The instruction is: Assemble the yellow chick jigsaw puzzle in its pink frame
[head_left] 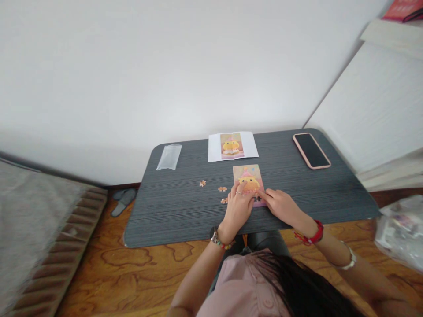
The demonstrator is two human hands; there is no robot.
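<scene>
A jigsaw puzzle (255, 173) with a yellow character in a pink party hat lies near the table's front edge. A small dark gap (257, 199) shows in its lower part. My left hand (238, 206) rests over the puzzle's lower left, fingers stretched across it. At the right edge, my right hand (283, 206) reaches in with a fingertip touching the puzzle beside the gap; its other fingers are curled, and whatever they may hold is hidden. Left of my left hand lie loose puzzle pieces (222, 189), with one piece (202, 183) farther off.
Behind the puzzle lies a folded reference sheet (214, 147) with the same picture. A clear plastic bag (169, 156) is at the table's back left, a phone (311, 150) at the right. The dark table (172, 220) stands against a white wall. Grey slippers (123, 203) lie on the floor.
</scene>
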